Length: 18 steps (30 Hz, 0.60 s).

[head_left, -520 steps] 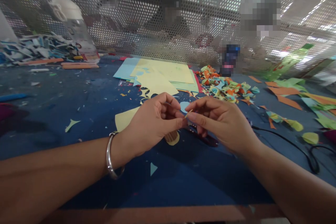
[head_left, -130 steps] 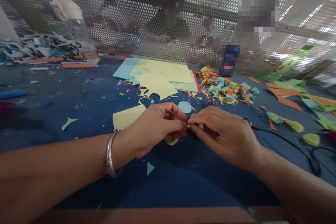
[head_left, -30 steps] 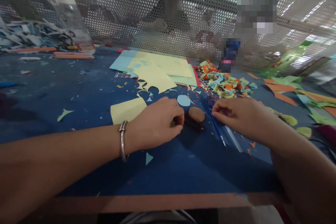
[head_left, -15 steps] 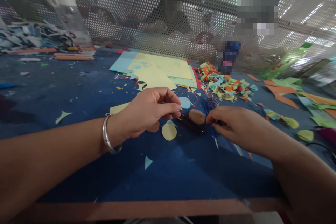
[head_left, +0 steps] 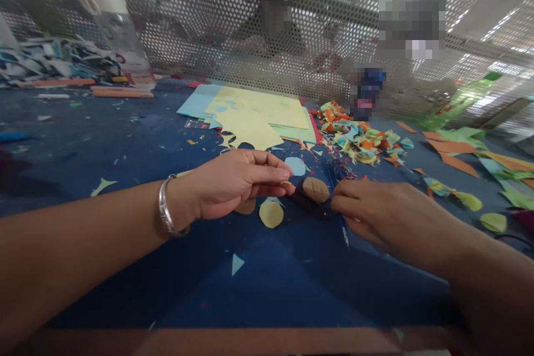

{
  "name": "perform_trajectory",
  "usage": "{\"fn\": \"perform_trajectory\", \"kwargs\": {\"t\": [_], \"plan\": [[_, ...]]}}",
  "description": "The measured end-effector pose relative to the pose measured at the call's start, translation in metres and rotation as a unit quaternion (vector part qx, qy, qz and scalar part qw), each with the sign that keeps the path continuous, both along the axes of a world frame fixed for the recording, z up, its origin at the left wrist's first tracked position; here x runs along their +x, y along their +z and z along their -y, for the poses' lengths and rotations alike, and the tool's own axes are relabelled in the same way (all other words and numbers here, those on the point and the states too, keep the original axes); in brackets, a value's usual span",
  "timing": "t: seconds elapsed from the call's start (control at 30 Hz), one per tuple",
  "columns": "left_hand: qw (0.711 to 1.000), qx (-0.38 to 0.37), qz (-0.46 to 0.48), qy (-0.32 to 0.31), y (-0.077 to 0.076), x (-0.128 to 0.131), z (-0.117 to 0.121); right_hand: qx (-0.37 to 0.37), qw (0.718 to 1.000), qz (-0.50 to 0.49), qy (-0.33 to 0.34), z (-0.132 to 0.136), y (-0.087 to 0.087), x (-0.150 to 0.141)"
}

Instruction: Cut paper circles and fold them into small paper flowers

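Observation:
My left hand (head_left: 233, 181), a metal bangle on its wrist, hovers over the blue table (head_left: 125, 178) and pinches a tiny yellowish paper piece (head_left: 287, 182) between thumb and forefinger. Just below it lie a yellow paper circle (head_left: 271, 214) and a brown paper oval (head_left: 246, 207). Another brown oval (head_left: 316, 189) rests on a dark red tool (head_left: 306, 201) between my hands. My right hand (head_left: 384, 214) lies low on the table, its fingertips closed on a thin blue pen (head_left: 345, 235) whose tip sticks out under the hand.
Yellow and light blue sheets (head_left: 258, 114) lie behind my hands, with a heap of coloured folded scraps (head_left: 359, 136) to their right. Orange and green offcuts (head_left: 459, 150) and a black cable (head_left: 513, 236) lie at right. A clear bottle (head_left: 112, 28) stands before the perforated screen (head_left: 250, 39); people sit behind it.
My hands parted after working together on a small piece. The left hand lifted off the table, uncovering the yellow circle. The right hand drew in toward the brown oval and closed on the pen.

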State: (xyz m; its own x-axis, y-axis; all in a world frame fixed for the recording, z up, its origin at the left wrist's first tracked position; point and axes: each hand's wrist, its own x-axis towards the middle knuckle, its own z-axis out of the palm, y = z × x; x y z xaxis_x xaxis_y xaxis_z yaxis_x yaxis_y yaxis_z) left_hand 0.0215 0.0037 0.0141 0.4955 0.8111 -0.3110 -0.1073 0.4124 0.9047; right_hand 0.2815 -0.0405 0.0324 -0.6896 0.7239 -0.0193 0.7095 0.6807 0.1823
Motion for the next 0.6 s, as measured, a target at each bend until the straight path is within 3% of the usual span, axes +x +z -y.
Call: {"fn": "perform_trajectory", "kwargs": {"t": [0.13,0.4,0.6], "plan": [[1.000,0.003,-0.002,-0.005,-0.0026,-0.0005,-0.0019,-0.041,0.998,0.033,0.014,0.0007,0.0023,-0.0001],[0.998,0.046,-0.018,0.029,-0.0011,-0.0007,-0.0006,-0.028,0.998,0.011,0.052,0.0013,0.0007,0.0008],[0.990,0.124,-0.039,0.056,-0.0041,-0.0004,-0.0037,-0.014,0.997,0.007,0.072,0.0034,-0.0022,0.0001]]}}
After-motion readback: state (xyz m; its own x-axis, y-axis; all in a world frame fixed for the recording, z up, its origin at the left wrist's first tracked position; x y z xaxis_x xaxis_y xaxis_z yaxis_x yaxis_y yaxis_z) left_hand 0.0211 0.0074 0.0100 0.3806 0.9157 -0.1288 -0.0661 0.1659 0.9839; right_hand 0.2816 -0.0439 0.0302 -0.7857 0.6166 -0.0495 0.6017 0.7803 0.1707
